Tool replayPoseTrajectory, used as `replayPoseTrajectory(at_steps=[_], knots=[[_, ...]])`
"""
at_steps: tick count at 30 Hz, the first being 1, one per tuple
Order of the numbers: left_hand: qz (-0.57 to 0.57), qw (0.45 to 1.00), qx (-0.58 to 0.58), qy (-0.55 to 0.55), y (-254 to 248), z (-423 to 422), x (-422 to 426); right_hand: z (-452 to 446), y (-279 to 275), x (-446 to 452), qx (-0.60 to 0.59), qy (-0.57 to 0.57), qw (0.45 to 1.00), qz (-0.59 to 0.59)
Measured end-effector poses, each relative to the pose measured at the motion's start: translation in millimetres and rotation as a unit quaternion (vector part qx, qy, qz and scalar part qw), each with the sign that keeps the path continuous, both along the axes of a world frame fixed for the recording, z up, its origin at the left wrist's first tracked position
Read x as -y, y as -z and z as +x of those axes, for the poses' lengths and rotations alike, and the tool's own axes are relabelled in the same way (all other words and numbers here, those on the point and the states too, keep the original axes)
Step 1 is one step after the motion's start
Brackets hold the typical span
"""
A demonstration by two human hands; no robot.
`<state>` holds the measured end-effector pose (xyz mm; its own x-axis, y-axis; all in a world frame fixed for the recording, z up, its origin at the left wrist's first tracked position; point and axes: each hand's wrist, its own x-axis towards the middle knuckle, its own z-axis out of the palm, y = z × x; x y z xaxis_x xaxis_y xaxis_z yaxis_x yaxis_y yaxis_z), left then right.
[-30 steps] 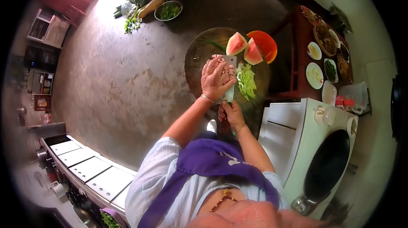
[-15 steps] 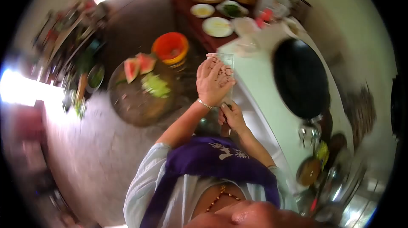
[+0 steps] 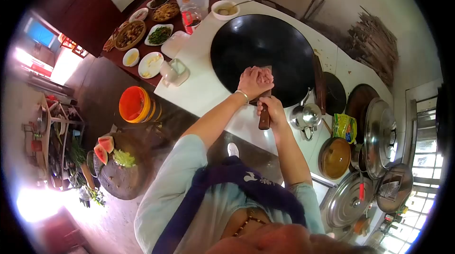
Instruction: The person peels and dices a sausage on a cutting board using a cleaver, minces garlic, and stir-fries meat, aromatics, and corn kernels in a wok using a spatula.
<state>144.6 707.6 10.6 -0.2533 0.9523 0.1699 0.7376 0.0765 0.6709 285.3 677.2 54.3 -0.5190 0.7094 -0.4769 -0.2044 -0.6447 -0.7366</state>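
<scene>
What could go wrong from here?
Meat pieces might spill beside the wok, as the left hand covers them on the blade near its rim.

The left hand could get nicked if the right hand twists the wooden handle.

The kettle stands close to the right hand, so a sideways swing might knock it.

One cleaver (image 3: 264,117) in the right grip (image 3: 271,109), one wok (image 3: 263,40) just ahead of it, one kettle (image 3: 305,117) just beside that grip. Further right I get two steel lids (image 3: 377,140) and one green-yellow packet (image 3: 345,127). Way off left: one orange bucket (image 3: 128,101), one chopping block (image 3: 121,180), two watermelon wedges (image 3: 100,153). Ahead-left, one red-labelled bottle (image 3: 191,18).
</scene>
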Motion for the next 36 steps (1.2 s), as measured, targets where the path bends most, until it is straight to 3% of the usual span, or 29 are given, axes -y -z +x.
replayPoseTrajectory(at_steps=[3, 6, 8, 13, 15, 17, 18, 19, 21, 23, 26, 29, 34, 36], knots=[[-0.035, 0.999, 0.013, -0.008, 7, 6, -33, 22, 5, -17, 0.004, -0.015, 1.000, 0.014], [-0.039, 0.999, -0.004, 0.007, 74, -2, -88, 38, -5, -14, 0.051, 0.022, 0.998, -0.023], [-0.002, 1.000, -0.024, -0.002, 82, -6, -107, 52, -17, -8, 0.067, 0.008, 0.998, -0.016], [0.158, 0.985, -0.067, -0.030, 2, -37, -116, 84, -29, 26, 0.076, 0.040, 0.996, 0.014], [0.241, 0.967, 0.006, -0.081, -36, -52, -101, 90, -26, 41, 0.084, 0.066, 0.993, 0.045], [0.251, 0.949, 0.142, -0.126, -62, -68, -73, 89, -25, 51, 0.095, 0.073, 0.992, 0.044], [0.172, 0.908, 0.363, -0.122, -81, -78, -52, 88, -23, 57, 0.091, 0.075, 0.992, 0.044], [0.087, 0.813, 0.565, -0.110, -97, -87, -25, 84, -19, 63, 0.088, 0.075, 0.992, 0.045], [0.078, 0.739, 0.666, -0.069, -97, -112, 30, 72, -16, 77, 0.074, 0.066, 0.993, 0.061], [0.070, 0.719, 0.684, -0.105, -98, -132, 104, 56, -13, 96, 0.073, 0.023, 0.994, 0.074], [0.082, 0.732, 0.661, -0.145, -61, -169, 215, 21, -18, 134, 0.073, -0.033, 0.995, 0.064], [0.071, 0.708, 0.661, -0.236, -36, -208, 335, -9, -19, 171, 0.070, -0.108, 0.988, 0.082], [0.130, 0.700, 0.523, -0.469, -21, -254, 537, -74, -8, 237, 0.067, -0.242, 0.966, 0.062], [0.175, 0.701, 0.406, -0.560, 6, -275, 608, -97, -1, 260, 0.050, -0.271, 0.960, 0.060]])
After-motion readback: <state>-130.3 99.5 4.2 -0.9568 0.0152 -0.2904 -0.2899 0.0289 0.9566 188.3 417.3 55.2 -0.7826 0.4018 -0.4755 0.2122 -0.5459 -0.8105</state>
